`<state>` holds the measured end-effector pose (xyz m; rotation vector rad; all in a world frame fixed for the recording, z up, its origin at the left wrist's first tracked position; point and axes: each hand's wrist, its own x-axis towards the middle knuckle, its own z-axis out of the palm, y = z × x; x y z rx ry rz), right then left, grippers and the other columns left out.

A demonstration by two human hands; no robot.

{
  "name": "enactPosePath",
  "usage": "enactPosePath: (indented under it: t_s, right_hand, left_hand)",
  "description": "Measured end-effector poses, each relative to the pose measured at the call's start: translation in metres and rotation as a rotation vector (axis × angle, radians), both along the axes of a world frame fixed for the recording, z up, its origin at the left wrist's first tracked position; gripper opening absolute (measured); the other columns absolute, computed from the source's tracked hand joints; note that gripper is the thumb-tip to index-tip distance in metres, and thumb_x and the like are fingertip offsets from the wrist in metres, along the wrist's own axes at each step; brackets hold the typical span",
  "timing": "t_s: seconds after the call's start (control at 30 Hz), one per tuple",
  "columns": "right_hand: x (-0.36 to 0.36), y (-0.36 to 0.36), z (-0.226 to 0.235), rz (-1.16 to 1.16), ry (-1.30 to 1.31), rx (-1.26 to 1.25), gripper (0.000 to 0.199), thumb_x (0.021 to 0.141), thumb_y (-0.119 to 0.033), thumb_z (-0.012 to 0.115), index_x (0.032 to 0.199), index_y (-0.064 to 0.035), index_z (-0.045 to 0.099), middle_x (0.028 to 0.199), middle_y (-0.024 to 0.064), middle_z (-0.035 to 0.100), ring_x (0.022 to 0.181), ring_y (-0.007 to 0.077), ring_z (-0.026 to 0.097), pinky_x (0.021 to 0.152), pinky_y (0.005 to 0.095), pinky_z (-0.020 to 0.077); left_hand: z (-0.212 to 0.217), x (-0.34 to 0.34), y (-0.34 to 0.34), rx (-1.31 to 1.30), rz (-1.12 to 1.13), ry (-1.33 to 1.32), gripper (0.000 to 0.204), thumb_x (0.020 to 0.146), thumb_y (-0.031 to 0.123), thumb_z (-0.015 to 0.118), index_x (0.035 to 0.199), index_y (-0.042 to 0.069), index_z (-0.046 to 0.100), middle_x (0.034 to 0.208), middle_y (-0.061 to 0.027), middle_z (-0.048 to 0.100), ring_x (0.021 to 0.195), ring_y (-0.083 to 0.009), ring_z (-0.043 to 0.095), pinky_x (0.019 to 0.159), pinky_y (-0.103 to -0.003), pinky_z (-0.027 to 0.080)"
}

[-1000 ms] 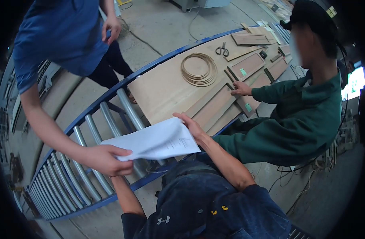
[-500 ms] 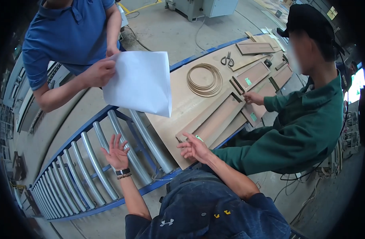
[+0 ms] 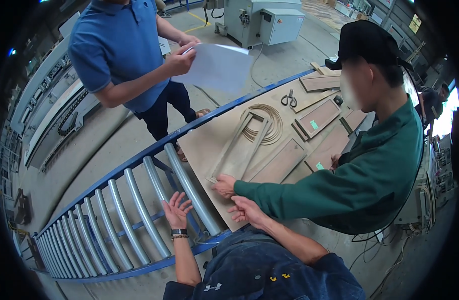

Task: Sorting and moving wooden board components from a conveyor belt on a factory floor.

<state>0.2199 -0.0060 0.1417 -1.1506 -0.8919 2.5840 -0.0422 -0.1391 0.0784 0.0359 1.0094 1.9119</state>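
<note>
Now your left hand hovers over the rollers of the blue-framed conveyor, palm down, fingers spread wide and holding nothing; a watch and a bead band sit on that wrist. Your right hand rests near the front edge of the brown board, which lies across the far end of the conveyor, fingers loosely bent and gripping nothing. Just beside it, a co-worker's hand in a green sleeve presses on the board at the near end of a narrow wooden frame. That frame points away from you toward a coil of thin banding. Further along the board lie flat panels, two with small green tags, and scissors. On the far side of the conveyor a person in a blue shirt stands holding a white sheet in one hand, well apart from both your hands.
</note>
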Motion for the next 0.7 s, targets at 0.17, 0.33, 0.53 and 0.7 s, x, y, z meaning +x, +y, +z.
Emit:
enactPosePath:
  t_s: [0.17,0.33,0.53,0.7]
  right_hand:
    - [-0.001,-0.009,-0.006,0.172,-0.037,0.186,0.042,0.096,-0.021,0.043,0.134,-0.0032,0.037,0.098,0.0098,0.062,0.072,0.0126,0.061,0.061,0.0246,0.0511]
    - [0.007,-0.012,-0.013,0.273,-0.085,0.224,0.041,0.095,-0.021,0.046,0.131,-0.0019,0.041,0.093,0.0072,0.060,0.072,0.0107,0.057,0.060,0.0228,0.0487]
    - [0.056,-0.018,-0.052,0.577,-0.220,0.752,0.044,0.093,-0.028,0.051,0.128,-0.0018,0.045,0.092,0.0077,0.061,0.077,0.0141,0.057,0.071,0.0281,0.0479]
    - [0.174,-0.044,-0.146,0.518,-0.667,1.121,0.039,0.092,-0.030,0.050,0.118,-0.0011,0.053,0.099,0.0122,0.063,0.094,0.0203,0.059,0.080,0.0328,0.0467]
  left_hand:
    - [-0.023,0.004,-0.005,-0.124,-0.013,-0.006,0.072,0.091,0.061,0.030,0.127,-0.001,0.042,0.118,-0.0183,0.054,0.087,-0.0317,0.064,0.066,-0.040,0.057]
    - [-0.035,0.007,-0.003,-0.244,-0.010,0.068,0.070,0.093,0.058,0.030,0.124,-0.003,0.044,0.114,-0.0181,0.057,0.083,-0.0275,0.064,0.066,-0.037,0.056]
    - [-0.065,0.011,-0.015,-0.405,0.002,0.103,0.067,0.094,0.055,0.032,0.121,-0.005,0.046,0.108,-0.0183,0.059,0.079,-0.0255,0.065,0.061,-0.034,0.056]
    - [-0.088,0.012,-0.024,-0.486,-0.011,0.094,0.063,0.094,0.053,0.034,0.119,-0.003,0.048,0.103,-0.0158,0.061,0.076,-0.0257,0.066,0.057,-0.032,0.057]
